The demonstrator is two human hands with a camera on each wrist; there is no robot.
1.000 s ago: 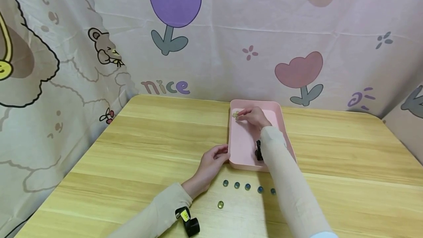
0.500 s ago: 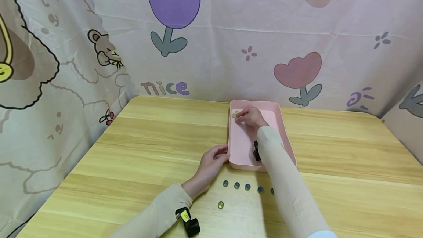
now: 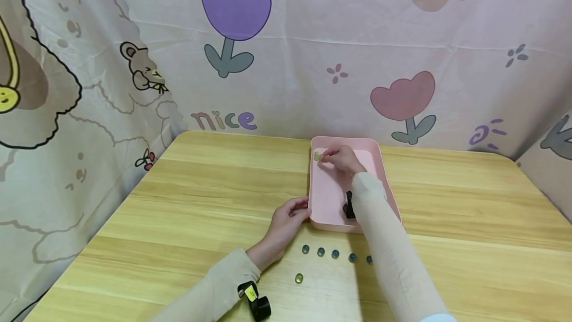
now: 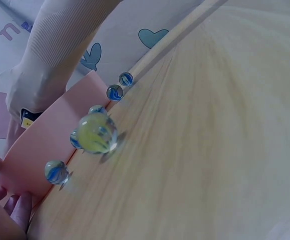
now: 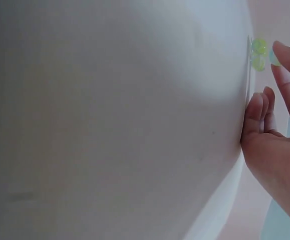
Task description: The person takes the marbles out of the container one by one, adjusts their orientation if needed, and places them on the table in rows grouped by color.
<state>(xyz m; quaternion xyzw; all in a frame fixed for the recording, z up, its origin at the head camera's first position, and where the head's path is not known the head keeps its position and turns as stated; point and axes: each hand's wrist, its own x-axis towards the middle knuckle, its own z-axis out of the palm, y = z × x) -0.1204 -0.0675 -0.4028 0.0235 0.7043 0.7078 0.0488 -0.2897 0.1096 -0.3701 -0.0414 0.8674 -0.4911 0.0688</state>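
In the head view, my right hand (image 3: 341,158) reaches into the pink tray (image 3: 326,198). Its thumb and index finger pinch a pale green marble (image 5: 275,58), seen in the right wrist view, while the other fingers rest low in the tray. Beside the pinched marble, two yellow-green marbles (image 5: 259,46) sit close together. My left hand (image 3: 282,225) touches the tray's left side near the front corner with relaxed fingers; the left wrist view shows its fingertips against the outer wall. A yellow-green marble (image 3: 299,278) lies on the table nearer to me.
Several blue marbles (image 3: 335,254) form a row just in front of the tray on the wooden table (image 3: 178,222); my right sleeve (image 3: 393,247) covers the row's right end. A patterned cloth (image 3: 304,63) hangs behind the table. Black wrist cameras (image 3: 259,307) are strapped on both arms.
Little differs. The right hand's fingers shift slightly at the marbles in the tray, and the green marbles appear closer together now. The left hand stays at the tray's side.
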